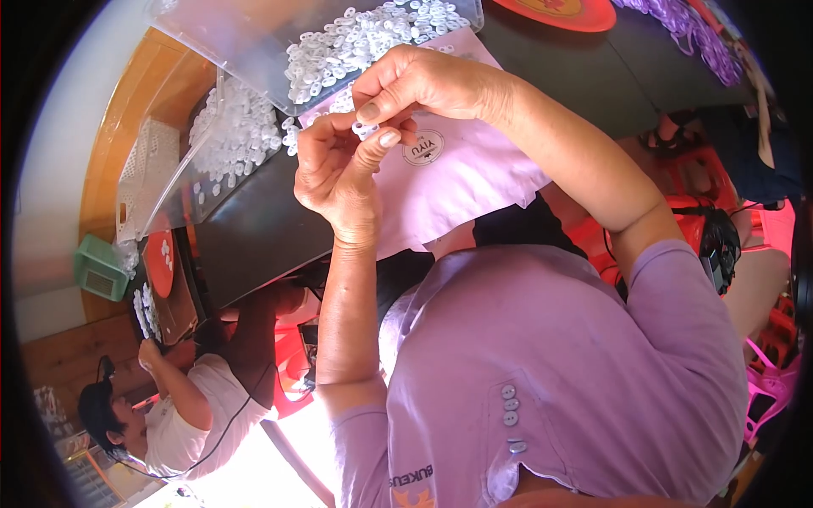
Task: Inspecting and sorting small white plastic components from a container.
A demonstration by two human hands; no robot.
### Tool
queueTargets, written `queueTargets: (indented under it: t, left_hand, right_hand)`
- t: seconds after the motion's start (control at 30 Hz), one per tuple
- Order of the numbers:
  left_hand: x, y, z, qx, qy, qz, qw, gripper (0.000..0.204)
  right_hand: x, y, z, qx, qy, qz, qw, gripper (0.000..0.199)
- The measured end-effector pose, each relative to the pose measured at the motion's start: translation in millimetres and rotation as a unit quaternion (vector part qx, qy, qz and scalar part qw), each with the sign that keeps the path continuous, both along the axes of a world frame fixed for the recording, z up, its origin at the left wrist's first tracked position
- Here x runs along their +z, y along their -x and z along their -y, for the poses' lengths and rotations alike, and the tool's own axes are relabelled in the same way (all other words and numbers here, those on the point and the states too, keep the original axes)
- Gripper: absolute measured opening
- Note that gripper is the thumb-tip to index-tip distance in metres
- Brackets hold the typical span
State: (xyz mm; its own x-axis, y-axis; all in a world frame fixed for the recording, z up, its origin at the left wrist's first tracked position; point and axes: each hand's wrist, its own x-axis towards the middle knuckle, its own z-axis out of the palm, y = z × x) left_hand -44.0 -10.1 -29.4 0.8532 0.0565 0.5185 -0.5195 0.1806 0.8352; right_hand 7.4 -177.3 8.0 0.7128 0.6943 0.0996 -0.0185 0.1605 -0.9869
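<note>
My left hand (339, 169) and my right hand (415, 85) meet above the near edge of a clear bin. Between their thumbs and fingertips they pinch a small white plastic piece (364, 129), oval with holes, partly covered by the fingers. Under my hands a pink printed plastic bag (474, 190) drapes over the table edge toward my lap. A heap of similar white pieces (356, 42) fills the clear plastic bin (254, 38) just beyond. Some loose pieces (290, 135) lie beside my left hand.
Another heap of white pieces (237, 127) lies to the left on the dark table (262, 233). A red plate (567, 12) and purple cord (686, 38) are at the far right. Leftward are a green basket (103, 267) and a co-worker (195, 406) holding a white bunch.
</note>
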Motion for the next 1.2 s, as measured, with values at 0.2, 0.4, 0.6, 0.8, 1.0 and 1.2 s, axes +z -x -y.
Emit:
queueTargets:
  t: [0.2,0.4,0.6,0.8,1.0,1.2]
  left_hand:
    - [0.6,-1.3,-2.0,-0.006,0.016,-0.026,1.000,0.033]
    - [0.5,-5.4,-2.8,0.002,0.014,-0.015,1.000,0.033]
    - [0.4,-5.7,-2.4,0.000,0.017,-0.012,1.000,0.032]
    - [0.3,-6.6,-2.9,-0.005,0.019,0.004,1.000,0.032]
    - [10.2,-10.8,5.2,0.022,0.048,-0.110,0.992,0.020]
    - [9.8,-12.7,-3.3,0.015,0.047,-0.138,0.989,0.014]
  right_hand:
    - [-1.3,3.9,-2.7,0.004,-0.003,-0.012,1.000,0.025]
    - [-3.9,2.1,-4.9,0.030,-0.043,-0.029,0.998,0.025]
    - [-5.4,2.3,-3.7,0.045,-0.053,-0.042,0.997,0.025]
    - [-2.5,2.7,-5.6,0.025,-0.035,-0.017,0.999,0.023]
    - [-4.9,-0.4,-11.9,-0.177,0.035,0.093,0.979,0.020]
    - [-11.4,0.2,-18.4,-0.235,0.088,0.162,0.954,0.018]
